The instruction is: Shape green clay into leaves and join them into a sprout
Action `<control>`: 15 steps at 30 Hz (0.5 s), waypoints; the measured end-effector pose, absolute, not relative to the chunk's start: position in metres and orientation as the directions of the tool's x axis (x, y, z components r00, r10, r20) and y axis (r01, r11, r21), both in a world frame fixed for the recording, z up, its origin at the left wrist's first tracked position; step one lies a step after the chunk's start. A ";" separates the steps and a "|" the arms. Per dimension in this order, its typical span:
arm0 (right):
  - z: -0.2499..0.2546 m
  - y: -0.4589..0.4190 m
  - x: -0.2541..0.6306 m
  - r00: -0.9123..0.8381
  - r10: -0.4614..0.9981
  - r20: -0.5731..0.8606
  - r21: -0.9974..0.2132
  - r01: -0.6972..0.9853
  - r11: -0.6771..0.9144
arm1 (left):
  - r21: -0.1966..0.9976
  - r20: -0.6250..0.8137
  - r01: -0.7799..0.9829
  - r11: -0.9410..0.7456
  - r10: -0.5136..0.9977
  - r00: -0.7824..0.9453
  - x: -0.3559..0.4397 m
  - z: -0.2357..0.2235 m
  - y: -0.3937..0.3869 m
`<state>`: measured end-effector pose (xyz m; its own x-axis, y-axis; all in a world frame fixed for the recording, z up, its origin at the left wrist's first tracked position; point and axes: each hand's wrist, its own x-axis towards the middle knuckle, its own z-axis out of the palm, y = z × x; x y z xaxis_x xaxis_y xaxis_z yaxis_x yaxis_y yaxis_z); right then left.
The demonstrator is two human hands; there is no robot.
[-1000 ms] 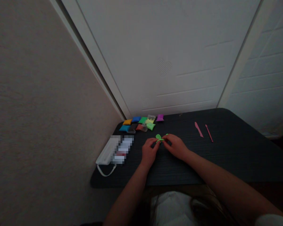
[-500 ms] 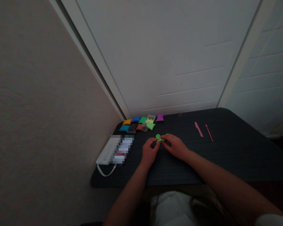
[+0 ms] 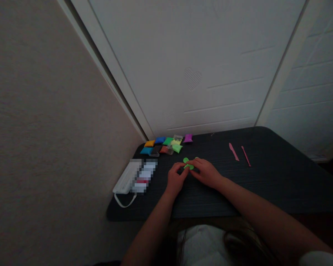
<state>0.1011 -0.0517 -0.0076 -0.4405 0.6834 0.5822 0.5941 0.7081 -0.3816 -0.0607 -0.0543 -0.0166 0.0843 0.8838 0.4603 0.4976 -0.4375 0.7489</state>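
Observation:
Bright green modelling clay (image 3: 190,167), shaped into flat rounded lobes, sits between my hands near the middle of the table. My left hand (image 3: 176,177) pinches its left side between thumb and fingers. From the right, my right hand (image 3: 207,173) presses its fingertips onto the top of the clay, with the thumb near the lower edge. One round lobe sticks out beyond the fingertips, on the far side. A small bit of green shows behind the right knuckles; the fingers hide how it connects.
Several coloured clay packets (image 3: 160,140) lie at the back left, a purple packet (image 3: 188,138) beside them. A white case (image 3: 125,180) with a strap rests on the left next to a blurred card (image 3: 146,176). A pink plastic knife (image 3: 233,152) and thin pink stick tool (image 3: 245,156) lie right.
My right fingers have shifted slightly left over the green clay, and its near lobe now shows flatter and wider. My left hand stays almost in place.

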 end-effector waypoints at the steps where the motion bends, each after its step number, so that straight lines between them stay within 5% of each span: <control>1: -0.008 -0.052 0.101 -0.443 0.682 0.582 -0.381 0.592 0.710 | 0.750 0.461 0.495 -0.440 0.883 0.086 -0.061 -0.017 -0.054; 15: -0.007 -0.052 0.101 -0.460 0.673 0.579 -0.378 0.579 0.722 | 0.775 0.441 0.455 -0.439 0.891 0.108 -0.060 -0.015 -0.054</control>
<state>0.1006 -0.0519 -0.0065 -0.4605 0.6730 0.5788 0.5794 0.7218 -0.3784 -0.0604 -0.0542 -0.0151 0.1079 0.8909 0.4412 0.4550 -0.4389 0.7749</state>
